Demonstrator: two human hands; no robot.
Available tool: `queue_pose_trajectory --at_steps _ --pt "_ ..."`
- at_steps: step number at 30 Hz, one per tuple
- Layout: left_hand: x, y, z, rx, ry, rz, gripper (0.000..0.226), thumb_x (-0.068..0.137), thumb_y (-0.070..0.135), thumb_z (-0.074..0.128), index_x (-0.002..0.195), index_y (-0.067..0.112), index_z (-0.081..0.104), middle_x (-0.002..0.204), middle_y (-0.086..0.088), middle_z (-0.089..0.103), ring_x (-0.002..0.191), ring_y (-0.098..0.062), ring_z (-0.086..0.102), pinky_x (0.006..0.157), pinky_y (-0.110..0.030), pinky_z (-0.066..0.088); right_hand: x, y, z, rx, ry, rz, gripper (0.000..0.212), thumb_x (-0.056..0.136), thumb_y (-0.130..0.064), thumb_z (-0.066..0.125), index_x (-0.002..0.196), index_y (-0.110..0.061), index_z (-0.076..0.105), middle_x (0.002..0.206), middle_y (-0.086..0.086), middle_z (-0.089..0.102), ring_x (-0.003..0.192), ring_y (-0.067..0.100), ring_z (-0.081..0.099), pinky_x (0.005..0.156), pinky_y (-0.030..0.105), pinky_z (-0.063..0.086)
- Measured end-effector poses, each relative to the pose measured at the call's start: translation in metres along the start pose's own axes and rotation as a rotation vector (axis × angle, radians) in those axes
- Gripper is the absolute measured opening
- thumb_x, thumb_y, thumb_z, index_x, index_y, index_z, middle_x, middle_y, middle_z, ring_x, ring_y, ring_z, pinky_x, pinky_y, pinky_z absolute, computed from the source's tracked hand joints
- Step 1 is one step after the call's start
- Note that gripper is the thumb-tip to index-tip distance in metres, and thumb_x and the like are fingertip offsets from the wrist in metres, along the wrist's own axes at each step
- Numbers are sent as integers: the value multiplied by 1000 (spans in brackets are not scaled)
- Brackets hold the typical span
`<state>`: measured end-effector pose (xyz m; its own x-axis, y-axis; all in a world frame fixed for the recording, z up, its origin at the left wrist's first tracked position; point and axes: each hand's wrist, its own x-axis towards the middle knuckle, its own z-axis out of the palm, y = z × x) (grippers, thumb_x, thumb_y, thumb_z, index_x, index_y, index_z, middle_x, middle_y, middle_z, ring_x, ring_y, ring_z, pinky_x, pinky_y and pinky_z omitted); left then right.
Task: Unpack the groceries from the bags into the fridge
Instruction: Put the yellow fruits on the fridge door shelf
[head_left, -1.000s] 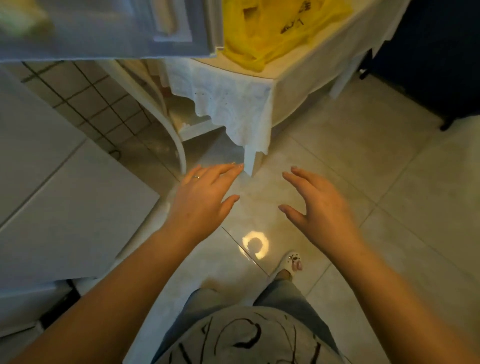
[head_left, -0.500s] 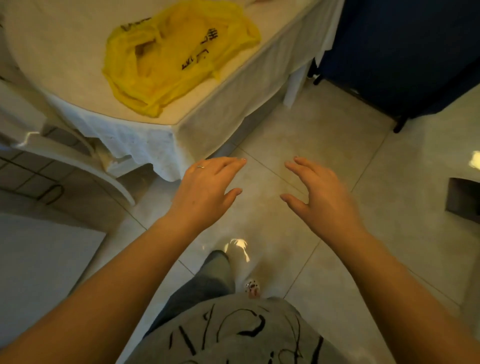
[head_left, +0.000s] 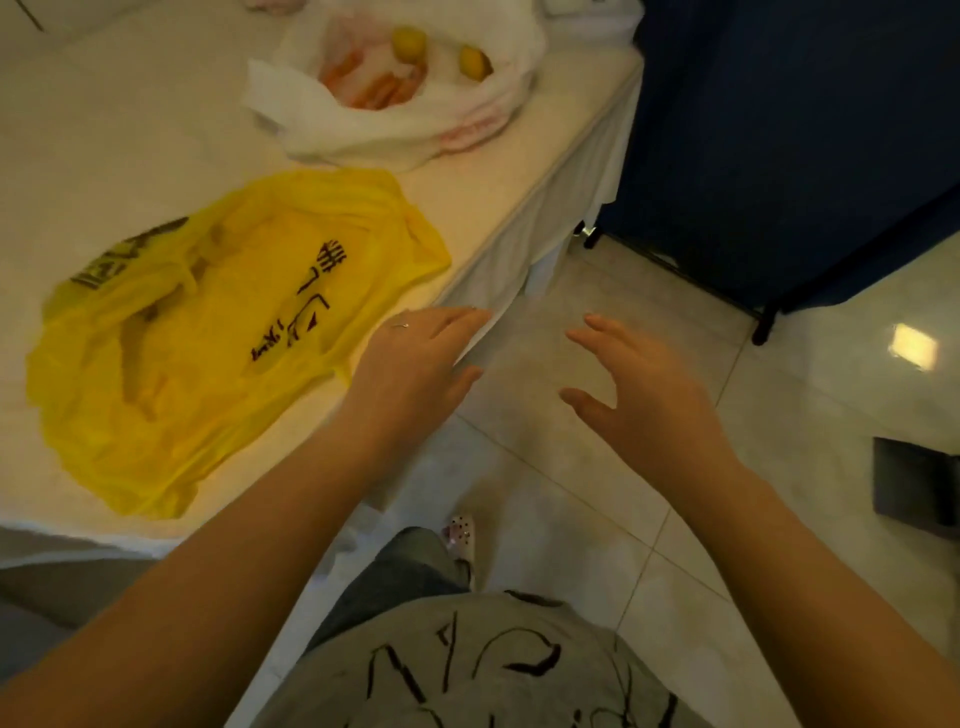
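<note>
At a cloth-covered table (head_left: 130, 130), left hand (head_left: 415, 364) and right hand (head_left: 649, 395) are hovering apart, empty; best reaching frame-top for the white bag (head_left: 415, 119), bypassing the flat yellow bag (head_left: 208, 338).

Yellow plastic bag (head_left: 208, 332) lies slumped and nearly flat on the white-covered table (head_left: 104, 130), black printed lettering across its top face, its crumpled edges spread wide, reaching close to the table's near edge. Faint darker shapes show through the yellow film, too vague to name. Farther back on the same table sits the white plastic bag (head_left: 405, 119), mouth gaping open and its sides puffed up around the load. Inside it, orange carrots (head_left: 376, 88) lie bunched together, and two yellow round fruits (head_left: 410, 44) rest just beside them, one near the middle, one toward the right rim. The two bags sit near each other, not touching.
</note>
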<state>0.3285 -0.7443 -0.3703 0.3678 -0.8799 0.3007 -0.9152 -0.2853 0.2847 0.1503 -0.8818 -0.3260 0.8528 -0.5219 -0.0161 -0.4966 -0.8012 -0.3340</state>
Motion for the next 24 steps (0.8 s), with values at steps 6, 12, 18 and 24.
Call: queue_pose_trajectory --at_steps 6,12,18,24 --pt "105 -32 20 5 7 -16 53 76 31 65 126 15 58 117 -5 64 103 -25 62 84 -34 48 98 41 -16 28 40 4 56 82 -32 68 134 -24 48 141 0 46 128 19 44 98 23 26" --pt "195 -61 49 28 4 -147 57 83 49 48 129 15 55 121 -6 63 107 -26 60 88 -39 48 219 100 -29 51 31 -144 53 81 -22 72 130 -18 52 140 5 48 123 24 49 96 26 33" --pt "285 -73 67 120 27 -384 55 84 44 64 130 16 53 126 -6 60 113 -26 57 92 -37 45 351 161 -58 79 -59 -314 53 81 -23 71 131 -20 53 142 0 45 127 22 43 99 36 39" --pt "340 -76 75 151 94 -602 53 86 44 62 132 20 52 129 -1 59 117 -21 54 95 -34 42 468 175 -83 39 -102 -557 51 81 -25 70 129 -17 54 139 1 49 125 21 44 98 24 30"
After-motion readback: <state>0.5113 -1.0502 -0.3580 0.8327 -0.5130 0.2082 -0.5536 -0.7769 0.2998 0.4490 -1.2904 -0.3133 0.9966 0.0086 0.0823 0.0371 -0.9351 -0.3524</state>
